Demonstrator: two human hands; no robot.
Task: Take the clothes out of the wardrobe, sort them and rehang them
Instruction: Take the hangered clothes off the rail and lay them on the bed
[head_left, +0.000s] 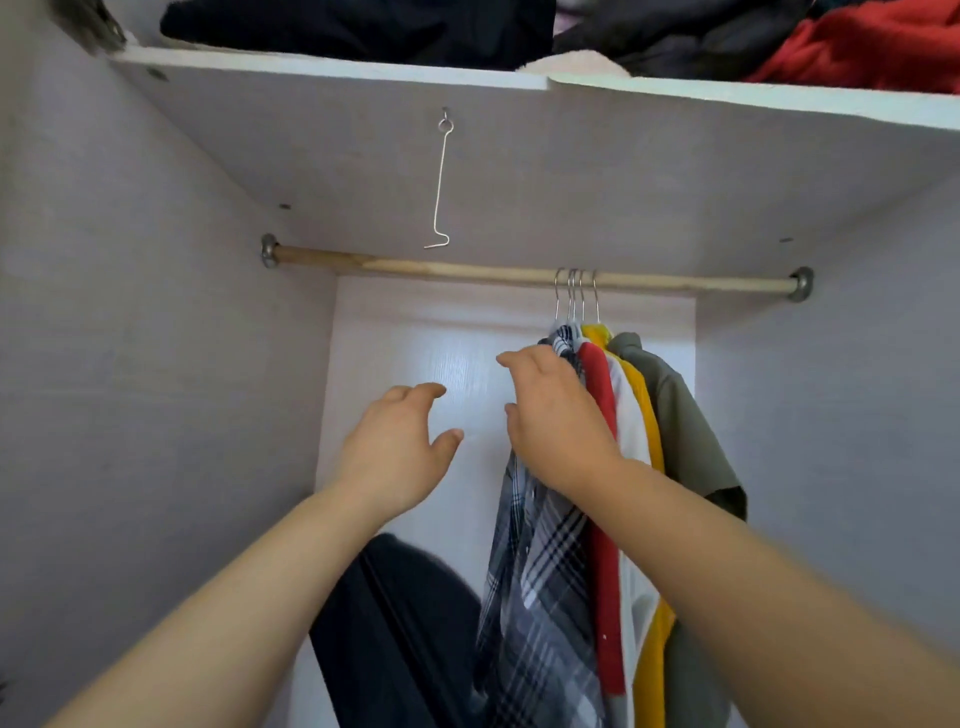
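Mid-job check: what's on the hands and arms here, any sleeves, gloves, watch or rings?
Both the left hand and right hand are bare, with no gloves and no rings that show. The left forearm and right forearm are bare too: no sleeve, watch or bracelet in view.

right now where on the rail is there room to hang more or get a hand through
The rail is bare from its left bracket to the hangers; the left hand is in that open space. A shorter bare stretch runs from the hangers to the right bracket. Crowded: the bunched hangers, shirts packed together.
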